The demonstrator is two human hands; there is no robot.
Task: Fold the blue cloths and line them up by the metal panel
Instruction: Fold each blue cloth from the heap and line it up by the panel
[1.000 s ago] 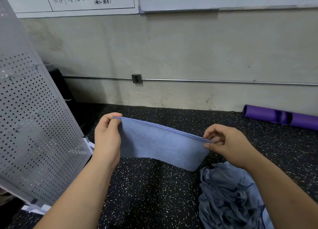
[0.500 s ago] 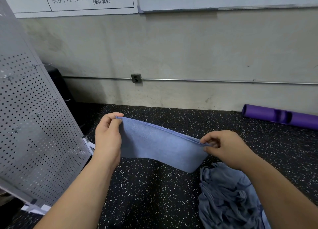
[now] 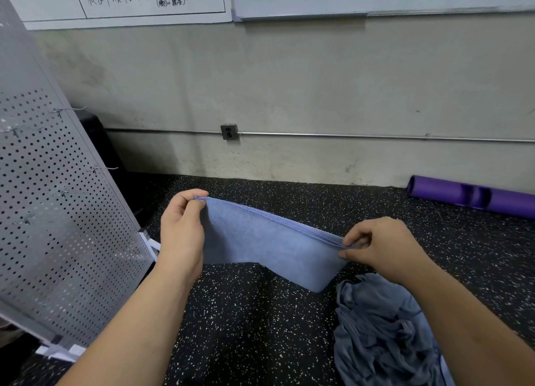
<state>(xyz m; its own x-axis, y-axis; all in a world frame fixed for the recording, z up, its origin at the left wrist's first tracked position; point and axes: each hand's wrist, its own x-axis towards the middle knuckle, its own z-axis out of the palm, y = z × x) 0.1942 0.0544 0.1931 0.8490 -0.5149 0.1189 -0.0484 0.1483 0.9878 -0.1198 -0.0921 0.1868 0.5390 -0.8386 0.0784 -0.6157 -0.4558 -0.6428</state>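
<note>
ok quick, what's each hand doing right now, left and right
Left hand: pinching the upper left corner of the blue cloth.
Right hand: pinching the same cloth's upper right corner.

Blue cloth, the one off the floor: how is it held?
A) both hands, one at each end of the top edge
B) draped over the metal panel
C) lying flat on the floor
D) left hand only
A: the blue cloth hangs above the floor, with the left hand pinching one end of its top edge and the right hand pinching the other.
</note>
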